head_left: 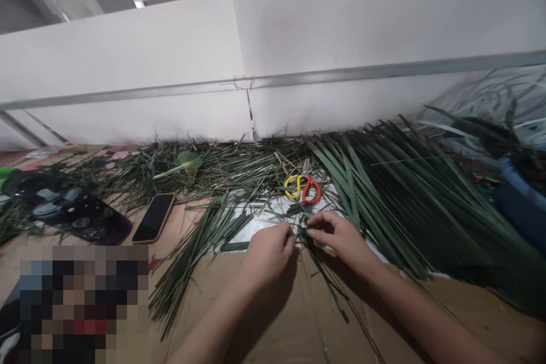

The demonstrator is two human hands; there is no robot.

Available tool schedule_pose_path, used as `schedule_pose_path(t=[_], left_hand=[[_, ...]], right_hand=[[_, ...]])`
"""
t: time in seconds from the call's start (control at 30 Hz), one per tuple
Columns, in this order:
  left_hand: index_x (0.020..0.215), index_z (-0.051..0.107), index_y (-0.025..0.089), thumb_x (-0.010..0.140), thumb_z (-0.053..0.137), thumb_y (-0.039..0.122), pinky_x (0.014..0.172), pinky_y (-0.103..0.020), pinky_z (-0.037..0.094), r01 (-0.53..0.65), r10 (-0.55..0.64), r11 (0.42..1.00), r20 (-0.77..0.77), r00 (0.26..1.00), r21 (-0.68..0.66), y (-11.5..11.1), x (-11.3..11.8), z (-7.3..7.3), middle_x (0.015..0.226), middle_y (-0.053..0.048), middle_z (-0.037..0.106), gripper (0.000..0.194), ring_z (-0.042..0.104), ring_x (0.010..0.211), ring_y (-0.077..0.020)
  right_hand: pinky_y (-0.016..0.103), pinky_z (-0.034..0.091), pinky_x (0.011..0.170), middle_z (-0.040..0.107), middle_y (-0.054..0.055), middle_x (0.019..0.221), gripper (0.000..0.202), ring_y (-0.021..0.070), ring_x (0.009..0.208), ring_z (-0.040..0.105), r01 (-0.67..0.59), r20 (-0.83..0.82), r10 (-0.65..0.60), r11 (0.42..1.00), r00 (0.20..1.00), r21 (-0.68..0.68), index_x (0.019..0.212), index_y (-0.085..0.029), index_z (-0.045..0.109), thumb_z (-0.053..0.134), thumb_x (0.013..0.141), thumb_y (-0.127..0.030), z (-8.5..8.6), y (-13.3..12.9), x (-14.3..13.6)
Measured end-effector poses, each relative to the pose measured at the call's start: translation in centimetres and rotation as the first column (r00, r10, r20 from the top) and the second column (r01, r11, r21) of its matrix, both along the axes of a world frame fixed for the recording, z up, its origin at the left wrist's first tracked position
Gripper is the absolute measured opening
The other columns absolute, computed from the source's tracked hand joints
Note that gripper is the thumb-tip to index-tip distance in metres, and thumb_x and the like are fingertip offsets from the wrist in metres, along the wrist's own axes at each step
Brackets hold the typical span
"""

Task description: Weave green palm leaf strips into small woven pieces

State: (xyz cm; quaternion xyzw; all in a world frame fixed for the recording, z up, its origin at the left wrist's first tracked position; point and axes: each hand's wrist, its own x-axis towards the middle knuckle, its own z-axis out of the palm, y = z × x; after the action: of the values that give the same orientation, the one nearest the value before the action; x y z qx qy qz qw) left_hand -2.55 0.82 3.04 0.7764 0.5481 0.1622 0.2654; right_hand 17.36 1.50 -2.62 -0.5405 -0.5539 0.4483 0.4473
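L to R: our dark bottle (83,216) lies tilted near the phone (154,218); if nudged, the bottle could roll & knock it. Next, a bundle of cut strips (187,267) lies loose beside our L hand (269,244); a forearm sweep could scatter it. L fingers are curled closed, seemingly pinching the leaf piece (302,232), tho the fingertips are partly hidden. That piece sits btwn both hands, over the cardboard (213,287), tails trailing toward us; uneven pull could split or slip it. Scissors (304,181) lie just beyond, so reaching fwd w/o looking could risk a nick. R hand (339,232): thumb & index pinch the same piece. Far R, long fronds (384,199) crowd our R forearm & could snag.
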Motion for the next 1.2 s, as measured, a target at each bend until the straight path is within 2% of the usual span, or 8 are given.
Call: schedule_pose_path(t=[0.27,0.57,0.7,0.87,0.93,1.03,1.2], left_hand=[[0.075,0.059,0.022,0.091,0.049,0.018,0.062,-0.029,0.027,-0.017,0.019,0.998,-0.037,0.999,0.061,0.4,-0.1,-0.4,0.076,-0.004,0.063,0.019,0.052,0.071,-0.0196],[0.094,0.068,0.023,0.094,0.047,0.017,0.076,-0.031,0.040,-0.046,0.043,0.996,0.044,0.998,0.082,0.7,-0.3,-0.3,0.095,-0.009,0.072,0.022,0.063,0.090,-0.0250],[0.089,0.067,0.023,0.094,0.048,0.019,0.072,-0.030,0.038,-0.050,0.043,0.995,0.082,0.996,0.083,0.7,-0.4,-0.3,0.090,-0.007,0.071,0.020,0.061,0.083,-0.0228],[0.085,0.063,0.022,0.097,0.046,0.022,0.070,-0.029,0.036,-0.060,0.048,0.992,0.114,0.992,0.112,1.0,-0.5,-0.5,0.090,-0.006,0.069,0.021,0.058,0.081,-0.0209],[0.083,0.063,0.022,0.096,0.048,0.023,0.071,-0.029,0.037,-0.052,0.037,0.991,0.127,0.991,0.123,1.2,-0.6,-0.6,0.090,-0.005,0.069,0.020,0.058,0.082,-0.0209],[0.083,0.063,0.022,0.095,0.051,0.023,0.074,-0.030,0.038,-0.038,0.021,0.991,0.138,0.990,0.127,1.5,-0.7,-0.7,0.089,-0.005,0.070,0.017,0.059,0.083,-0.0212],[0.086,0.066,0.021,0.095,0.052,0.022,0.076,-0.031,0.039,-0.018,0.004,0.991,0.101,0.995,0.134,1.6,-0.7,-0.5,0.090,-0.006,0.072,0.017,0.061,0.085,-0.0218]], right_hand=[[0.037,0.052,0.073,0.066,0.004,0.085,0.015,0.0228,0.080,0.063,-0.015,0.054,0.012,0.999,0.998,0.052,0.081,-0.022,0.074,0.071,0.071,-0.033,-0.2,0.7,1.1],[0.040,0.051,0.079,0.068,0.004,0.082,0.013,0.0237,0.079,0.063,0.030,0.114,-0.043,0.994,0.993,0.110,0.075,-0.023,0.072,0.070,0.071,-0.035,0.7,1.1,1.8],[0.041,0.051,0.079,0.070,0.004,0.079,0.013,0.0246,0.079,0.064,0.032,0.112,-0.044,0.993,0.993,0.111,0.074,-0.024,0.073,0.072,0.071,-0.037,0.8,1.5,2.2],[0.040,0.051,0.077,0.073,0.005,0.081,0.019,0.0243,0.079,0.065,0.023,0.023,-0.024,0.999,0.999,0.037,0.077,-0.022,0.075,0.075,0.071,-0.041,0.4,1.4,2.1],[0.036,0.049,0.066,0.072,0.004,0.079,0.025,0.0214,0.071,0.063,0.007,-0.036,-0.008,0.999,0.999,-0.039,0.086,-0.022,0.076,0.077,0.072,-0.043,0.2,1.3,2.0],[0.030,0.040,0.051,0.068,0.002,0.071,0.034,0.0173,0.058,0.055,-0.024,-0.067,0.015,0.990,0.998,-0.138,0.097,-0.023,0.077,0.081,0.070,-0.043,0.0,1.0,1.7],[0.031,0.041,0.053,0.071,0.006,0.077,0.028,0.0192,0.064,0.059,-0.059,-0.063,0.049,0.986,0.997,-0.156,0.082,-0.021,0.076,0.085,0.062,-0.038,0.1,0.9,1.3]])
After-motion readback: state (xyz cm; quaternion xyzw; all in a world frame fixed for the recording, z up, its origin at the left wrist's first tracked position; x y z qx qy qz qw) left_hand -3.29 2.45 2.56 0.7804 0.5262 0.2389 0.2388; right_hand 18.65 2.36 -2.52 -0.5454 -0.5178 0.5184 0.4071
